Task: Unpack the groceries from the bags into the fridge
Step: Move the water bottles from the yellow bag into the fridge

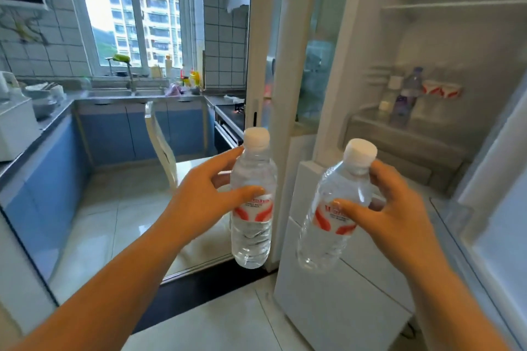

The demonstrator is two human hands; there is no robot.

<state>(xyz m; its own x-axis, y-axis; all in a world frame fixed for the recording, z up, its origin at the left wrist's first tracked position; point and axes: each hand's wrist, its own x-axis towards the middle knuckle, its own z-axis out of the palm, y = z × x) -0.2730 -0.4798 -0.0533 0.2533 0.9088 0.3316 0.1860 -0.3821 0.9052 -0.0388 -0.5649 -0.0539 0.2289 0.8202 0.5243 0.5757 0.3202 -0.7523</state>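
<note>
L hand (204, 196) grips L water bottle (252, 208) at label height, bottle upright, white cap on. R hand (390, 208) grips R water bottle (333, 216) near neck and label, bottle tilted, cap toward fridge. Both bottles held in air in front of open fridge (427, 37). Fridge shelf (399, 122) carries a purple-label bottle (406, 97) and a red-white pack (442, 90). White chair (162, 145) behind L hand; counter (51, 117) w/ sink (125, 92) at left, under window (128, 8).

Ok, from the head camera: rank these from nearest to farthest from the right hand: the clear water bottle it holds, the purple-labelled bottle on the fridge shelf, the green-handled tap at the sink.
1. Clear water bottle with white cap and red label: gripped in the right hand.
2. Purple-labelled bottle: upright on the fridge shelf, above and beyond the hand.
3. Green-handled tap: far left, by the window.
</note>
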